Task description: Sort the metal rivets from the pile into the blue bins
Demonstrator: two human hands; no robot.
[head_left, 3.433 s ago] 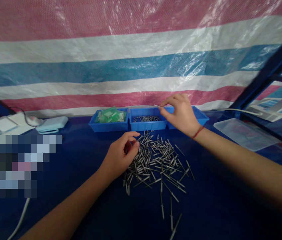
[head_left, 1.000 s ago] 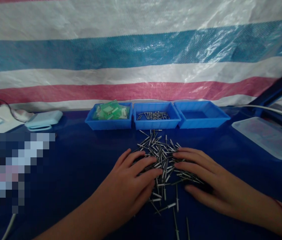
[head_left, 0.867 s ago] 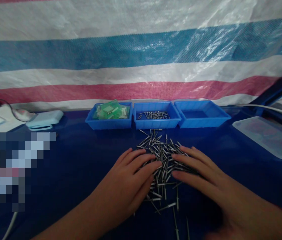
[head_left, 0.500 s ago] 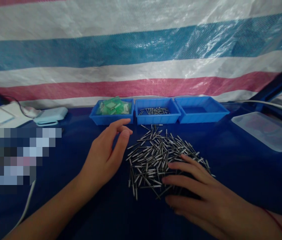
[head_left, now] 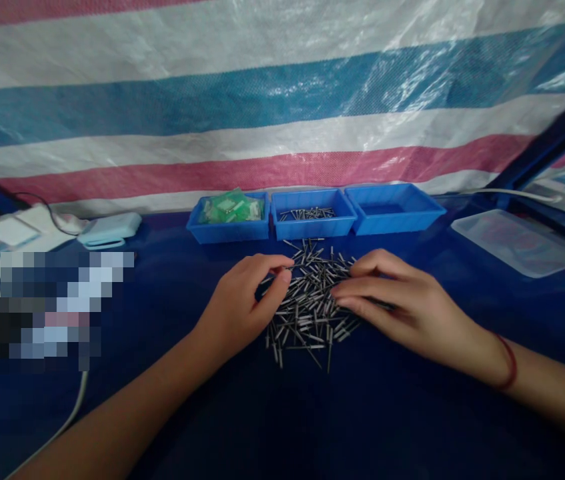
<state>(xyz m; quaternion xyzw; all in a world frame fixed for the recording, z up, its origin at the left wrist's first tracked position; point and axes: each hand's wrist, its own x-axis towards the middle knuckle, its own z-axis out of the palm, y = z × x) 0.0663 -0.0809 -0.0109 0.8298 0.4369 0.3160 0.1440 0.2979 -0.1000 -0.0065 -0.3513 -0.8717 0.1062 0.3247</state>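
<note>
Metal pins point(head_left: 315, 297) heaped centrally. Left hand point(head_left: 242, 300) at their nine o'clock, right hand point(head_left: 412, 297) at three, both curled, can't tell if gripping; presumably corralling. Blue trays point(head_left: 315, 230) at twelve, likely for reach.

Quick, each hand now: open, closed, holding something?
Left hand: half-curled at the rivet pile; holding can't be told.
Right hand: half-curled over the pile; also can't tell.

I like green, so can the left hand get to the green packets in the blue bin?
Probably yes: the left hand is by the rivets, on the near side of the leftmost blue bin. Its open top leaves the green packets uncovered, with only the front wall to clear.
</note>
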